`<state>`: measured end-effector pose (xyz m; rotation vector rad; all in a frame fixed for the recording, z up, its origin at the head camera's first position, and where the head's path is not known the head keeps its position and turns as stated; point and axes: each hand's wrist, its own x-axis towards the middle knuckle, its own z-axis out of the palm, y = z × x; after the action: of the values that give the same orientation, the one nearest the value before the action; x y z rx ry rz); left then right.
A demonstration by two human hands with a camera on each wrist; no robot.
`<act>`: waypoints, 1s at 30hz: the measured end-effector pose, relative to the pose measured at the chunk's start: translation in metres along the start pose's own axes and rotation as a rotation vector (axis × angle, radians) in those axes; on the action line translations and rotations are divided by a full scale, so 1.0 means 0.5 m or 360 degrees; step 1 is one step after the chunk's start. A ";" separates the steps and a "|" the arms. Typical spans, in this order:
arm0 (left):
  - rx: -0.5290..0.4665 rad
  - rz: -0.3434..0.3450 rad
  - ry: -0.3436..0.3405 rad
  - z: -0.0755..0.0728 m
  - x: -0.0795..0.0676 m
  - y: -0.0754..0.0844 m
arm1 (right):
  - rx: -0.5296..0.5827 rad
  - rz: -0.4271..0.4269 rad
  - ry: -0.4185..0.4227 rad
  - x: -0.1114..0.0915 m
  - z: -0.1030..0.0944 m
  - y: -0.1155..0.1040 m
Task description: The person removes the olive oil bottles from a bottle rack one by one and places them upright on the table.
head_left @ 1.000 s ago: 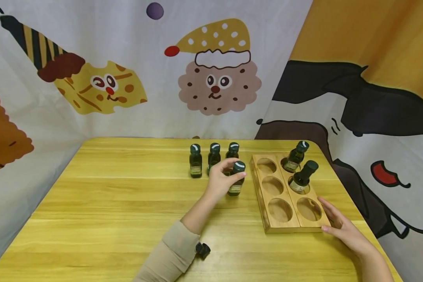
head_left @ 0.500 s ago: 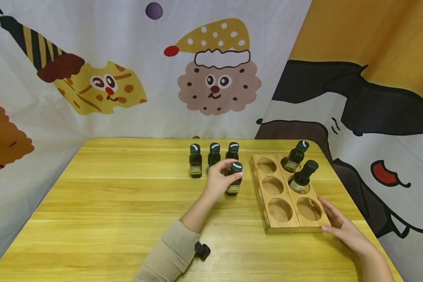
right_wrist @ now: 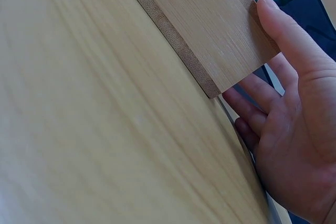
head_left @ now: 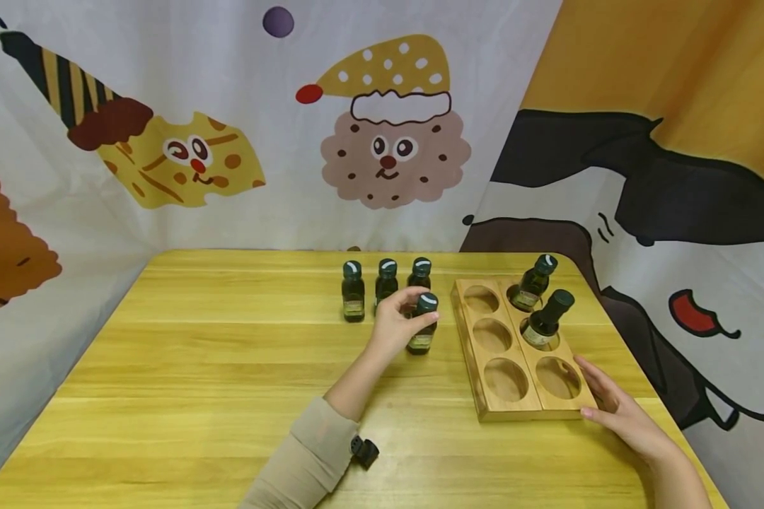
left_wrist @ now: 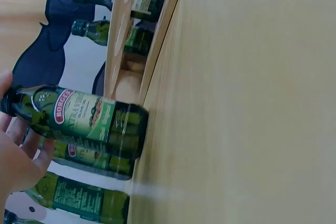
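Note:
My left hand (head_left: pixel 395 325) pinches a small dark green olive oil bottle (head_left: pixel 421 335) near its cap, thumb on the front. The bottle stands upright, its base right at the tabletop; in the left wrist view its label (left_wrist: pixel 79 109) faces the camera. To its right lies a wooden rack (head_left: pixel 535 406) with two columns of round holes. Two more bottles lean in the rack's right column, one at the back (head_left: pixel 532 286) and one in the middle (head_left: pixel 544 322). My right hand (head_left: pixel 624 418) grips the rack's near right corner, thumb on the front face (right_wrist: pixel 210 30), fingers along the side.
Three similar bottles stand in a row behind my left hand: a left one (head_left: pixel 353 293), a middle one (head_left: pixel 387 277) and a right one (head_left: pixel 420 268) partly hidden. A cartoon-printed curtain (head_left: pixel 242 226) hangs behind the yellow wooden table (head_left: pixel 165 396).
My left hand and its bottle shifted slightly left in the first half second, then stayed put. My right hand and the rack have kept their place.

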<state>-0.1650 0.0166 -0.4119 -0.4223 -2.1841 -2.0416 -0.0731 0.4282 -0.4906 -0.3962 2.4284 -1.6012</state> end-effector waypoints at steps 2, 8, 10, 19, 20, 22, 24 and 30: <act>-0.0033 -0.0003 -0.0018 -0.001 0.009 -0.019 | 0.0006 0.0006 -0.0003 0.000 0.000 0.000; -0.0065 0.0075 -0.0077 0.000 0.027 -0.029 | 0.0014 0.0010 -0.0002 -0.002 0.001 -0.001; -0.0062 0.0119 -0.0083 0.003 0.031 -0.018 | 0.0016 0.0009 -0.0003 -0.003 0.001 0.000; -0.0065 0.0313 -0.0079 0.041 0.042 0.054 | 0.0010 0.0025 -0.0008 -0.001 0.001 -0.005; -0.0074 0.0315 -0.0080 0.047 0.044 0.060 | 0.0012 0.0028 -0.0010 -0.001 0.001 -0.006; -0.0090 0.0308 -0.0092 0.061 0.050 0.063 | 0.0014 0.0029 -0.0011 -0.001 0.002 -0.006; -0.0098 0.0292 -0.0121 0.076 0.052 0.075 | 0.0014 0.0028 -0.0009 -0.001 0.002 -0.006; -0.0105 0.0299 -0.0277 0.127 0.056 0.091 | 0.0005 0.0018 -0.0001 -0.002 0.001 -0.004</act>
<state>-0.1723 0.0853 -0.3660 -0.8084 -2.0801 -2.0476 -0.0720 0.4274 -0.4890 -0.3819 2.4230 -1.5998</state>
